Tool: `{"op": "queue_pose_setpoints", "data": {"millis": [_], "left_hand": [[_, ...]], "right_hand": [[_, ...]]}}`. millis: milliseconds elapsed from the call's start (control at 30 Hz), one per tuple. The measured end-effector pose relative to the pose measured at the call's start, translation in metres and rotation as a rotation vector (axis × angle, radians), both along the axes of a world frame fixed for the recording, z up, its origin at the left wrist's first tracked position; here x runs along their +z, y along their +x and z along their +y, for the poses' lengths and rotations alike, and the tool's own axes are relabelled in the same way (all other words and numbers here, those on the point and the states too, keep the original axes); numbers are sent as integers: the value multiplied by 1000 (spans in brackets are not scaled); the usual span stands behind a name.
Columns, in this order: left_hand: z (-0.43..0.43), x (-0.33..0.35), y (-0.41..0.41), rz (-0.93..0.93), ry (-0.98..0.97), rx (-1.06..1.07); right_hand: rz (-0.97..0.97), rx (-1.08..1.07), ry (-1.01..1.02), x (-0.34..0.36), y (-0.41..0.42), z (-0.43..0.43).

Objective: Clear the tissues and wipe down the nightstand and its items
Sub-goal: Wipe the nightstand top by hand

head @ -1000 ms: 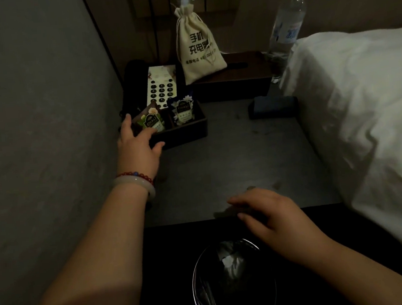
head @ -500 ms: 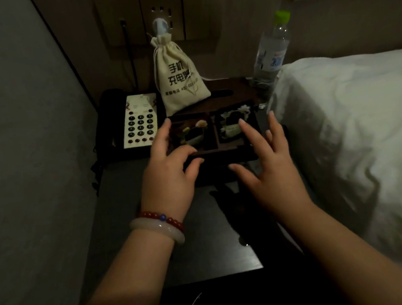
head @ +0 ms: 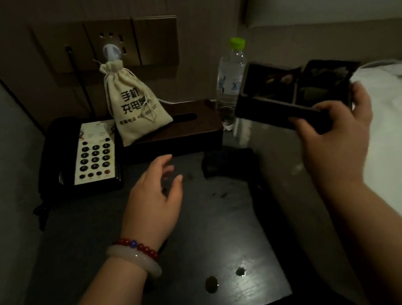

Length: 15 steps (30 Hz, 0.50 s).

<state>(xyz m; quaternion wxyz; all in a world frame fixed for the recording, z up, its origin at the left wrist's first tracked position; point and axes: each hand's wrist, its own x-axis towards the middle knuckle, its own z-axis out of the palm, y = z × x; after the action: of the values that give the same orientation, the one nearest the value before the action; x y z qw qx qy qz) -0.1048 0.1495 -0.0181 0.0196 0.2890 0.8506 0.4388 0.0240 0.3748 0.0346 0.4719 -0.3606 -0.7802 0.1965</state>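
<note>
My right hand [head: 335,140] grips a dark two-compartment tray [head: 264,112] of tea sachets and holds it in the air over the gap between nightstand and bed. My left hand [head: 155,195] hovers over the dark nightstand top [head: 101,246] with fingers loosely spread, holding nothing. Two small dark spots [head: 211,284] mark the top near its front edge. A dark wooden tissue box [head: 188,129] stands at the back, a cream drawstring bag [head: 135,109] leaning on it.
A telephone with a white keypad [head: 93,159] sits at the back left. A water bottle with a green cap [head: 231,81] stands at the back right. A small dark object [head: 227,162] lies before the tissue box. White bedding [head: 394,154] fills the right; a wall is on the left.
My right hand has lifted the sachet tray off the nightstand and carried it up and right toward the bed. My left hand let go and drew back over the top.
</note>
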Motion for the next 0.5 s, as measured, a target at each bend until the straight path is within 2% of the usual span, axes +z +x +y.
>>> {"op": "queue_pose_setpoints", "data": {"millis": [67,267,500], "left_hand": [[0,-2,-5,-61,-59,-11],[-3,-6,-15,-45,-135,14],[-3,-12,-18,-55,-163,17]], "right_hand": [[-28,-50,-55,7,-3,23],[-114,-108,-170,21,-28,80],[-196,-62,-169,22,-60,111]]}}
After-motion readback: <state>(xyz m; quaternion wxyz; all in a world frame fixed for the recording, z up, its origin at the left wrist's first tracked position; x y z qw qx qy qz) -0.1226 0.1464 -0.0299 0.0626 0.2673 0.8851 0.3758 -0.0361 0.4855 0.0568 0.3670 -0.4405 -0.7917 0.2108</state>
